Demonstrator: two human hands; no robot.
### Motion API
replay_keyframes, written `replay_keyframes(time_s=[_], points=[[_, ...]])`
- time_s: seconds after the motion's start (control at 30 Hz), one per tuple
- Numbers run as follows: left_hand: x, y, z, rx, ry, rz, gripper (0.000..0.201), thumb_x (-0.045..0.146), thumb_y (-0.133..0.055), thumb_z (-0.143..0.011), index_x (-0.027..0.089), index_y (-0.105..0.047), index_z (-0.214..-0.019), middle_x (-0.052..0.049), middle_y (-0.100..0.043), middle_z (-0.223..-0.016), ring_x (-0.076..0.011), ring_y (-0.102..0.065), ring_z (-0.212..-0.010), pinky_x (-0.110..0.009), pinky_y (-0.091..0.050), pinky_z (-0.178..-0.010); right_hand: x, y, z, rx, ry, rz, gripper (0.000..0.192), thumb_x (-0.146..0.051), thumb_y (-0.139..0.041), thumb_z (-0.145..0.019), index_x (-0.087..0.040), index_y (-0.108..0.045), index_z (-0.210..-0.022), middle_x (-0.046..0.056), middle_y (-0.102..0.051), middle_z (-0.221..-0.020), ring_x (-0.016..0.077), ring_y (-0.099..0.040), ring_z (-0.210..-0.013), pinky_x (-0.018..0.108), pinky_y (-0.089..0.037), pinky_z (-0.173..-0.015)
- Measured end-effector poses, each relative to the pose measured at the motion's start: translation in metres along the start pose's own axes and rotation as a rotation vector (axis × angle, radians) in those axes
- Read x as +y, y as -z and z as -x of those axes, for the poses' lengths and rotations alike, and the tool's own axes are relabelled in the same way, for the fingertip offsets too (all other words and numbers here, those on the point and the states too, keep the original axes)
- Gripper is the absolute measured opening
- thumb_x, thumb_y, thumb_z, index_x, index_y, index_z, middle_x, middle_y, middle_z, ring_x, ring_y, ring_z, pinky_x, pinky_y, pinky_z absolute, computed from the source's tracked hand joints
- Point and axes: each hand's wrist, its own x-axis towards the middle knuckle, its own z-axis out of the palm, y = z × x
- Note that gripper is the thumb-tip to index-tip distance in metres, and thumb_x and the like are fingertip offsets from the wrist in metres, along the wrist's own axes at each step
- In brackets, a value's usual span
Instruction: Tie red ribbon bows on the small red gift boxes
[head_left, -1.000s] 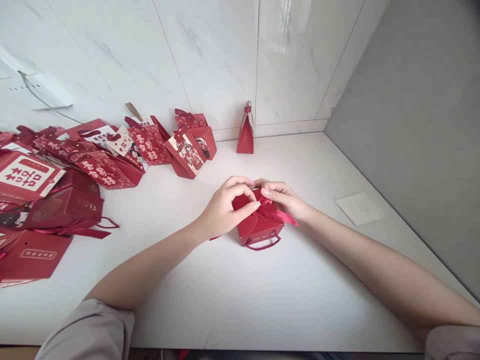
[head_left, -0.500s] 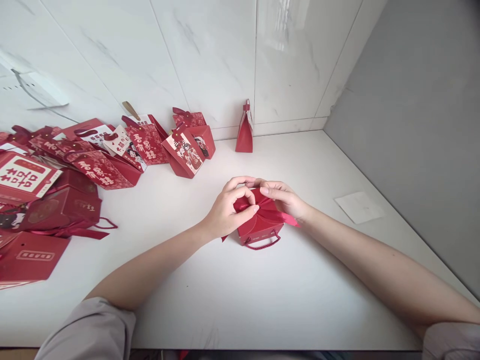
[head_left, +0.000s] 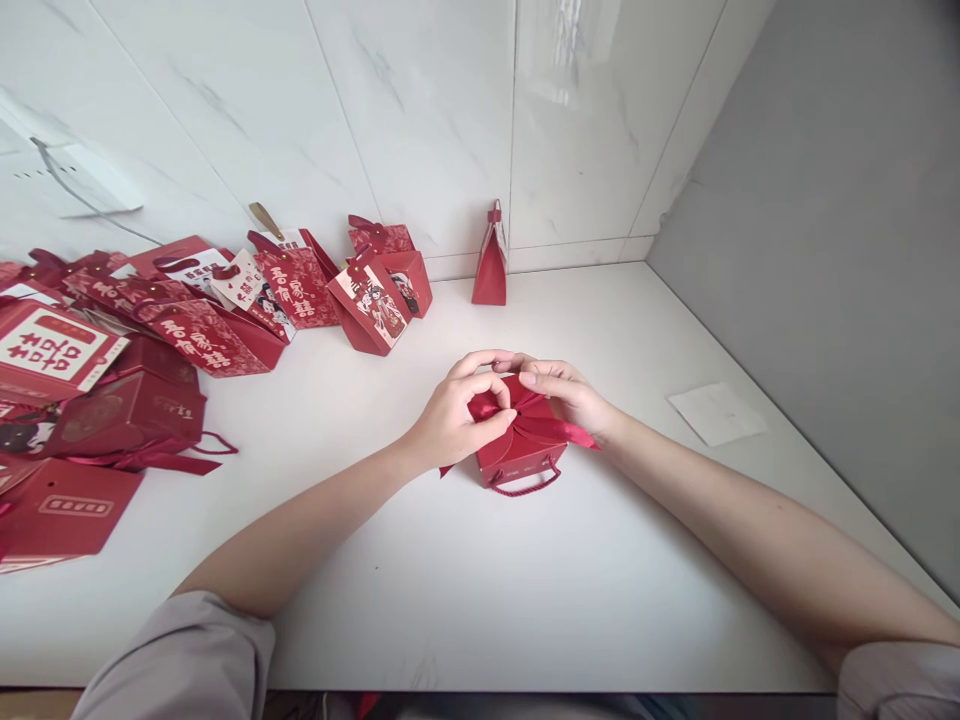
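Observation:
A small red gift box (head_left: 517, 455) with a red cord handle stands on the white table (head_left: 465, 580) in the middle of the view. A red ribbon (head_left: 559, 430) lies across its top, with one tail sticking out to the right. My left hand (head_left: 457, 415) pinches a loop of the ribbon at the box's left top. From the other side, my right hand (head_left: 566, 395) pinches the ribbon too, its fingertips meeting those of the left hand over the box.
A heap of red gift boxes and bags (head_left: 120, 350) covers the left of the table. Two more red boxes (head_left: 379, 285) and an upright red bag (head_left: 491, 260) stand by the marble wall. A white paper sheet (head_left: 716, 413) lies at right, near the grey wall.
Both hands have stayed over the box. The left fingers have worked a ribbon loop up on the left of the box top, and a ribbon tail now shows below my left hand.

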Motion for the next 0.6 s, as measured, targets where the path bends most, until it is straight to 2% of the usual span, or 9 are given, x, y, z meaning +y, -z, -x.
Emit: replay_keyframes(time_s=[0.13,0.2,0.3,0.37,0.4,0.43,0.5,0.6], points=[[0.000,-0.001,0.000,-0.001,0.018,0.002,0.005,0.020,-0.063,-0.081,0.020,-0.060,-0.077,-0.007,-0.048,-0.139,-0.0229,-0.050,-0.129,-0.042,-0.039,-0.112,0.000,0.005,-0.002,-0.025,0.059,0.116,0.039,-0.037,-0.068,-0.082,-0.018,-0.050,-0.054,0.006,-0.060,-0.108,0.0221,-0.054,-0.108,0.035,-0.044,-0.092],[0.001,0.004,-0.001,-0.027,0.010,0.014,0.006,0.022,-0.063,-0.082,0.020,-0.059,-0.078,-0.007,-0.049,-0.138,-0.0230,-0.050,-0.129,-0.042,-0.039,-0.112,-0.002,0.009,-0.002,-0.058,0.083,0.173,0.039,-0.039,-0.066,-0.085,-0.018,-0.050,-0.056,0.006,-0.061,-0.104,0.0225,-0.054,-0.109,0.036,-0.042,-0.095],[0.004,0.021,-0.006,-0.124,-0.035,0.067,0.010,0.026,-0.063,-0.084,0.021,-0.059,-0.090,-0.008,-0.052,-0.136,-0.0220,-0.051,-0.129,-0.041,-0.038,-0.112,-0.011,0.016,-0.004,-0.113,0.076,0.222,0.026,-0.044,-0.060,-0.088,-0.020,-0.062,-0.078,0.005,-0.063,-0.101,0.0218,-0.056,-0.104,0.038,-0.041,-0.095],[0.008,0.036,-0.009,-0.144,-0.046,0.064,0.017,0.030,-0.062,-0.085,0.022,-0.057,-0.100,-0.008,-0.054,-0.134,-0.0216,-0.051,-0.128,-0.043,-0.037,-0.112,-0.018,0.023,-0.006,-0.087,0.065,0.257,0.027,-0.047,-0.058,-0.089,-0.022,-0.065,-0.098,0.006,-0.062,-0.112,0.0222,-0.055,-0.109,0.038,-0.042,-0.094],[0.009,0.043,-0.010,-0.140,-0.037,0.034,0.018,0.031,-0.061,-0.086,0.022,-0.057,-0.101,-0.007,-0.055,-0.134,-0.0219,-0.050,-0.128,-0.043,-0.036,-0.112,-0.022,0.027,-0.008,-0.049,0.065,0.286,0.029,-0.048,-0.057,-0.089,-0.023,-0.065,-0.101,0.006,-0.061,-0.116,0.0222,-0.054,-0.113,0.037,-0.043,-0.094],[0.010,0.050,-0.011,-0.144,-0.019,-0.011,0.018,0.033,-0.061,-0.086,0.022,-0.057,-0.100,-0.007,-0.055,-0.134,-0.0225,-0.049,-0.129,-0.044,-0.036,-0.112,-0.026,0.032,-0.009,-0.009,0.056,0.322,0.030,-0.049,-0.057,-0.090,-0.022,-0.065,-0.098,0.006,-0.062,-0.115,0.0219,-0.054,-0.112,0.036,-0.044,-0.093],[0.010,0.059,-0.011,-0.184,0.023,-0.107,0.017,0.037,-0.062,-0.085,0.023,-0.059,-0.095,-0.006,-0.053,-0.137,-0.0242,-0.047,-0.131,-0.045,-0.034,-0.112,-0.033,0.042,-0.012,0.024,-0.026,0.415,0.036,-0.053,-0.057,-0.089,-0.019,-0.066,-0.082,0.006,-0.065,-0.095,0.0198,-0.060,-0.095,0.034,-0.045,-0.086],[0.006,0.064,-0.011,-0.278,0.082,-0.192,0.020,0.041,-0.067,-0.082,0.023,-0.060,-0.086,-0.004,-0.050,-0.140,-0.0256,-0.044,-0.133,-0.046,-0.033,-0.113,-0.041,0.056,-0.011,-0.122,-0.299,0.568,0.049,-0.060,-0.056,-0.087,-0.016,-0.066,-0.068,0.005,-0.064,-0.072,0.0171,-0.060,-0.072,0.034,-0.047,-0.080]])
